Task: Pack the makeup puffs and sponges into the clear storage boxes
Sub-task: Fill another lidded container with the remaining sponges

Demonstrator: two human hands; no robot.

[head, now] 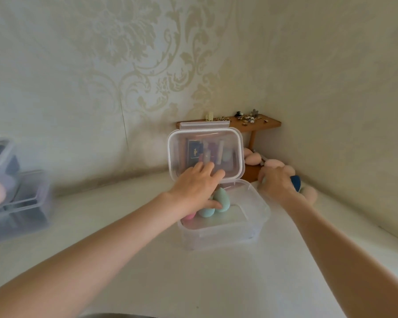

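Wallpaper (147, 53): pale cream with beige damask scrollwork. Sponges in the clear box (228, 235): mint green (222, 199), light blue (206, 212), pink (189, 217). Shelf (257, 123): brown wood; countertop (193, 283): white.
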